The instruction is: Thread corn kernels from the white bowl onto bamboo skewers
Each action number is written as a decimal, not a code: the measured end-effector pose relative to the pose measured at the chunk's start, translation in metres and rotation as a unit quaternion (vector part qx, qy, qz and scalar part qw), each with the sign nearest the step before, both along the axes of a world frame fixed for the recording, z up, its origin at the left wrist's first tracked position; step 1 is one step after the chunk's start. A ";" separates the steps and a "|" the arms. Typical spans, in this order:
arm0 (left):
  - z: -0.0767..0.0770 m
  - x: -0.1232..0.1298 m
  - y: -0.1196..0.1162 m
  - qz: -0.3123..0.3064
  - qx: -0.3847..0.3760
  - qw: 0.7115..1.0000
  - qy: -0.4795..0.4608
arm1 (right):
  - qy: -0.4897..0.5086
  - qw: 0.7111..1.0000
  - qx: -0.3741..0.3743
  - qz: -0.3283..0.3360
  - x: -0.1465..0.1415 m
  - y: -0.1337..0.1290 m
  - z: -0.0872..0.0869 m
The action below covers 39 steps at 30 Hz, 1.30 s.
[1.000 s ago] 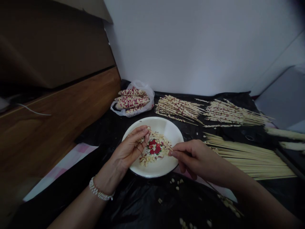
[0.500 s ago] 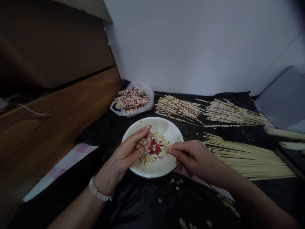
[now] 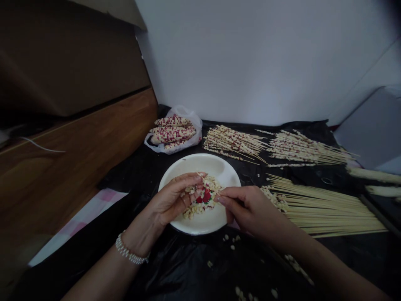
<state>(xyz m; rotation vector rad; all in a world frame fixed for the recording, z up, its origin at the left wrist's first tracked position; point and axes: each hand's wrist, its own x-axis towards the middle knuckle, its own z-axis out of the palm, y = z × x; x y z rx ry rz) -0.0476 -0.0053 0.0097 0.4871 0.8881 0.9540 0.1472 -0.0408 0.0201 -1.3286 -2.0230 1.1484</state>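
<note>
My left hand [image 3: 172,198] curls over a white plate [image 3: 200,162], its fingertips closed on a thin bamboo skewer [image 3: 210,184]. My right hand [image 3: 242,207] pinches the same skewer, which appears threaded with pale corn kernels [image 3: 274,198] beyond that hand. Loose kernels [image 3: 191,212] lie heaped on the plate, partly covering its red flower print. A pearl bracelet [image 3: 129,252] circles my left wrist. My fingers hide part of the skewer.
Red-speckled corn cobs [image 3: 172,133] lie in a plastic bag behind the plate. Kernel-threaded skewers [image 3: 308,150] and bare skewers [image 3: 328,215] lie on black plastic sheeting [image 3: 188,267], with stray kernels [image 3: 233,242] nearby. A wooden panel [image 3: 78,146] stands left.
My hands have drawn closer together over the plate. The skewer has shifted, and a kernel-covered stretch now shows to the right of my right hand.
</note>
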 end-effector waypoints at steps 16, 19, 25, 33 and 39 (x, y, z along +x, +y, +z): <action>-0.001 0.002 -0.001 0.002 0.023 0.997 -0.073 | -0.004 0.999 -0.049 0.015 0.009 0.002 0.011; 0.000 0.004 0.001 0.023 0.004 0.997 -0.069 | -0.017 0.999 -0.042 0.010 0.009 0.002 0.013; 0.002 0.001 0.004 0.004 -0.026 0.993 -0.116 | -0.030 0.999 -0.032 0.010 0.011 0.003 0.013; -0.001 0.002 0.001 0.015 -0.001 0.999 -0.048 | -0.051 0.997 -0.045 0.032 0.014 0.003 0.010; -0.004 0.001 0.000 0.027 0.015 0.998 -0.054 | -0.053 0.997 -0.043 0.038 0.015 0.003 0.012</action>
